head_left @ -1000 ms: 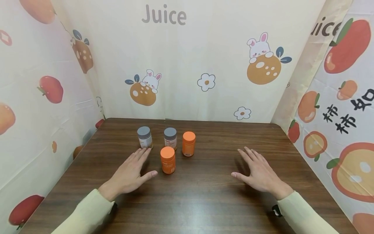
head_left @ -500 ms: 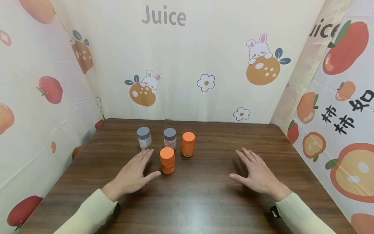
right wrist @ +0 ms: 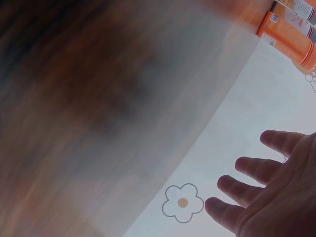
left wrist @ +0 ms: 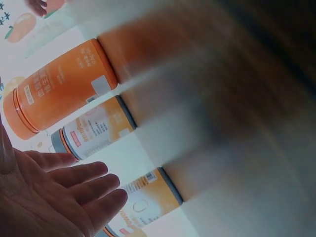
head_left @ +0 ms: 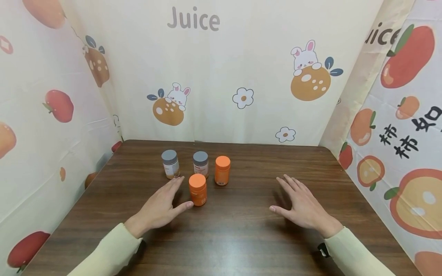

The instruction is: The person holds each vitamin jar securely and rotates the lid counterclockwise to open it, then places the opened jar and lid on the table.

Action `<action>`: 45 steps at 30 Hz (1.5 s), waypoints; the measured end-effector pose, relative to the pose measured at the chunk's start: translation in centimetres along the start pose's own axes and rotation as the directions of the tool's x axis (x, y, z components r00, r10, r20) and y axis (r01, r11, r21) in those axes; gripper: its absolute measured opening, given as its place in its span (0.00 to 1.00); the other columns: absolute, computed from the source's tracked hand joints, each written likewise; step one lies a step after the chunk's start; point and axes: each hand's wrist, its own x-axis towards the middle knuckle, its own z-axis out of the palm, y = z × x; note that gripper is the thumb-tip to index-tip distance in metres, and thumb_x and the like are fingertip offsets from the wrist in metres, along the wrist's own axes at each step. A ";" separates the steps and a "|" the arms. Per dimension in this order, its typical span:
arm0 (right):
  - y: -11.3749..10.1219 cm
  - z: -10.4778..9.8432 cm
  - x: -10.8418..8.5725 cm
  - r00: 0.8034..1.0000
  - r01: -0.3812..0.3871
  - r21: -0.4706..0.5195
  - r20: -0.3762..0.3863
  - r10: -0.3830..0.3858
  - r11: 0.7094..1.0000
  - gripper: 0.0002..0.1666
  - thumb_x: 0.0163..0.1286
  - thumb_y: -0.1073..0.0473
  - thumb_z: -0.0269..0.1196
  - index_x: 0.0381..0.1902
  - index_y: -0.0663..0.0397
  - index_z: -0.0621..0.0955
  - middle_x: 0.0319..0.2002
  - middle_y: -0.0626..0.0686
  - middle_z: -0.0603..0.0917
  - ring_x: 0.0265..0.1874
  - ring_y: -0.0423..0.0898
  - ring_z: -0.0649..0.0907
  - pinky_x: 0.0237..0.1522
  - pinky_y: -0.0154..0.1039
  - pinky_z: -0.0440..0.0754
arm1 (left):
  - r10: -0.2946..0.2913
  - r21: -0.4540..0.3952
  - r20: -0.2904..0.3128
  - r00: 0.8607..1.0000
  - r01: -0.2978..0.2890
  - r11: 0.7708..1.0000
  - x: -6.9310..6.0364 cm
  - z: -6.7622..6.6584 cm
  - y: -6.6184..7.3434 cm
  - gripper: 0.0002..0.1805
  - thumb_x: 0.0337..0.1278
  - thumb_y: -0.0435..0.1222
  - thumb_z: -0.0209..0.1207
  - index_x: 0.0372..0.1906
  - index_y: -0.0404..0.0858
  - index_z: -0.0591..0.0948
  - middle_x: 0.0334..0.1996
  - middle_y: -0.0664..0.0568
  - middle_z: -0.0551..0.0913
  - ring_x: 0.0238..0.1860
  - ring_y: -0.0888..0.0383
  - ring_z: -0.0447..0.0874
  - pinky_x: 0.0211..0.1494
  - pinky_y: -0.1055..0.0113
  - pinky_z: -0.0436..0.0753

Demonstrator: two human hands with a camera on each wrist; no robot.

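Observation:
My left hand [head_left: 157,209] hovers with spread fingers just left of the front orange bottle [head_left: 198,190], holding nothing; in the head view its thumb tip is close to the bottle's lower left, and I cannot tell whether they touch. Behind stand a second orange bottle [head_left: 222,171] and two grey-capped jars, one in the middle [head_left: 201,164] and one at the left [head_left: 170,165]. All are upright. The left wrist view shows the front orange bottle [left wrist: 66,89] beyond the thumb side. Well to the right, my right hand [head_left: 305,207] is over the table with fingers extended, holding nothing.
A dark wood-grain table [head_left: 241,237] lies under both hands. Fruit-printed cloth hangs behind it [head_left: 214,76] and at both sides, close to the table's edges. A black strap [head_left: 323,250] shows at the right cuff.
My left hand has shifted slightly right, bringing its thumb nearer the front orange bottle. The right hand has drifted a little left. The bottles and jars stay in place.

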 end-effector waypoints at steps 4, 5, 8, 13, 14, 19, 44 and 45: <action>-0.1 0.0 0.0 1.000 -0.004 0.002 0.003 0.004 1.000 0.63 0.59 0.18 0.60 0.81 0.47 0.60 0.79 0.61 0.59 0.75 0.67 0.60 0.72 0.66 0.55 | -0.026 -0.051 0.016 1.000 0.027 0.998 0.2 0.1 0.3 0.53 0.63 0.65 0.59 0.79 0.34 0.58 0.77 0.38 0.62 0.75 0.39 0.63 0.71 0.40 0.66; -0.1 0.0 0.0 1.000 -0.005 0.002 0.004 0.005 1.000 0.63 0.59 0.18 0.60 0.81 0.46 0.60 0.79 0.61 0.58 0.75 0.67 0.60 0.72 0.66 0.55 | -0.034 -0.068 0.022 0.999 0.036 0.997 0.3 0.1 0.4 0.54 0.63 0.65 0.60 0.80 0.34 0.58 0.77 0.38 0.62 0.75 0.39 0.63 0.71 0.40 0.66; -0.2 0.0 0.0 1.000 -0.007 0.008 0.008 0.007 1.000 0.63 0.59 0.17 0.60 0.81 0.46 0.60 0.79 0.60 0.58 0.75 0.67 0.59 0.71 0.67 0.55 | -0.056 -0.109 0.037 0.998 0.060 0.992 0.4 0.0 0.7 0.55 0.61 0.65 0.62 0.80 0.34 0.58 0.77 0.39 0.62 0.75 0.40 0.63 0.71 0.41 0.66; -0.4 0.1 0.0 1.000 -0.001 0.014 0.007 0.001 1.000 0.62 0.59 0.18 0.61 0.81 0.47 0.60 0.80 0.59 0.58 0.75 0.67 0.59 0.71 0.67 0.55 | -0.079 -0.155 0.040 0.996 0.084 0.984 0.7 0.1 1.0 0.55 0.58 0.63 0.66 0.79 0.34 0.59 0.76 0.38 0.63 0.74 0.39 0.64 0.71 0.40 0.67; -0.4 0.1 0.0 1.000 0.001 0.015 0.005 -0.001 1.000 0.62 0.59 0.19 0.62 0.81 0.47 0.61 0.80 0.59 0.58 0.75 0.67 0.60 0.71 0.67 0.55 | -0.084 -0.164 0.040 0.996 0.089 0.982 0.8 0.1 1.0 0.55 0.58 0.62 0.66 0.78 0.34 0.60 0.76 0.38 0.64 0.74 0.38 0.65 0.71 0.40 0.67; -0.6 0.2 0.0 1.000 0.014 0.014 -0.002 -0.014 1.000 0.61 0.60 0.20 0.63 0.80 0.47 0.61 0.80 0.59 0.58 0.75 0.66 0.60 0.71 0.66 0.56 | -0.097 -0.225 0.027 0.995 0.100 0.969 1.1 0.3 1.1 0.53 0.56 0.61 0.68 0.77 0.34 0.63 0.74 0.38 0.68 0.72 0.38 0.68 0.69 0.40 0.69; -1.6 0.5 -0.1 0.999 0.050 0.033 0.000 -0.050 0.998 0.61 0.60 0.19 0.61 0.80 0.45 0.61 0.79 0.58 0.59 0.76 0.65 0.61 0.70 0.66 0.60 | -0.148 -0.387 -0.043 0.988 0.120 0.914 2.3 1.4 2.3 0.45 0.50 0.50 0.77 0.70 0.35 0.71 0.61 0.44 0.81 0.59 0.43 0.81 0.61 0.45 0.78; -1.7 0.5 -0.1 0.999 0.051 0.033 0.001 -0.051 0.998 0.61 0.60 0.19 0.61 0.80 0.46 0.61 0.79 0.58 0.59 0.76 0.65 0.60 0.70 0.66 0.60 | -0.154 -0.389 -0.040 0.987 0.127 0.913 2.4 1.5 2.3 0.45 0.50 0.49 0.78 0.70 0.35 0.72 0.61 0.44 0.81 0.60 0.43 0.81 0.61 0.45 0.78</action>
